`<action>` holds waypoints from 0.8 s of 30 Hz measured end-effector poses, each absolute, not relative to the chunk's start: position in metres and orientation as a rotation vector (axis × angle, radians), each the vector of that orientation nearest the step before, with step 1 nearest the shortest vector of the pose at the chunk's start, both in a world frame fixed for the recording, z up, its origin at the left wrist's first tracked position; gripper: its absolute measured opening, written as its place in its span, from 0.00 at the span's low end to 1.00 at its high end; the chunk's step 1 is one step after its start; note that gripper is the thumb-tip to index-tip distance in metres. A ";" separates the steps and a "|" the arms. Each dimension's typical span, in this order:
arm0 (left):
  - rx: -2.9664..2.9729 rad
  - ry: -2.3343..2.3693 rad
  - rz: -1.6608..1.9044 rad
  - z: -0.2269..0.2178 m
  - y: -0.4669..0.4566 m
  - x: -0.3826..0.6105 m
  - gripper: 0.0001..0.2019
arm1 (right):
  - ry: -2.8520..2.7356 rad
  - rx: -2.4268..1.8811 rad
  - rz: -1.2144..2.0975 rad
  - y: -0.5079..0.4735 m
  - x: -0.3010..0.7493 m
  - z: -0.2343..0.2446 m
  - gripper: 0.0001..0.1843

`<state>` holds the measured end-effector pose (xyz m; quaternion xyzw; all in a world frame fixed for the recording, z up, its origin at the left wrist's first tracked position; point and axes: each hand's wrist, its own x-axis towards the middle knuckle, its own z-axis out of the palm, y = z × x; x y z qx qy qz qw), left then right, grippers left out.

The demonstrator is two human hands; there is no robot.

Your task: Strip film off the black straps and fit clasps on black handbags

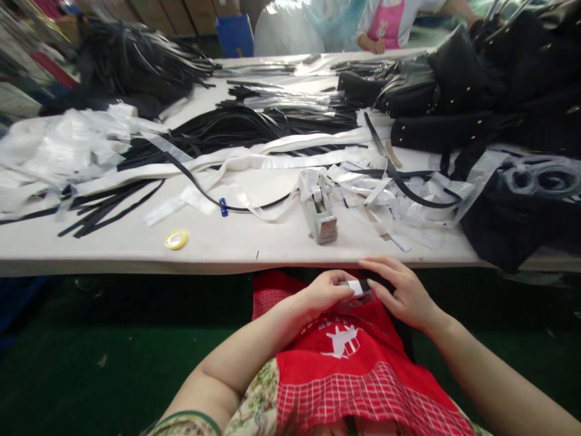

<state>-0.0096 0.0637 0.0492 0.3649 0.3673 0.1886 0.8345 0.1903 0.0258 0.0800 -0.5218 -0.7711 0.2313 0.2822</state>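
Low over my lap, just below the table's front edge, my left hand pinches a short piece of black strap with a white strip across it. My right hand is at the strap's other end, thumb against the black part and fingers curved over toward the table edge. Its grip is partly hidden. A red apron lies beneath both hands. On the table in front of them stands a grey tape dispenser, with white strips over its top.
The white table holds a yellow round item, a small blue item and white strips. Black straps lie behind. Black bags are heaped right, clear plastic left. Across stands a person in a pink apron.
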 end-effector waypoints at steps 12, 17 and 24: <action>0.880 0.908 0.414 0.031 0.042 -0.022 0.18 | -1.451 -1.579 1.008 0.187 0.132 0.063 0.16; 0.854 0.950 0.435 0.029 0.045 -0.026 0.19 | -1.420 -1.428 0.976 0.164 0.129 0.077 0.18; 0.942 0.941 0.561 0.030 0.057 -0.026 0.17 | -1.456 -1.624 1.116 0.126 0.148 0.061 0.19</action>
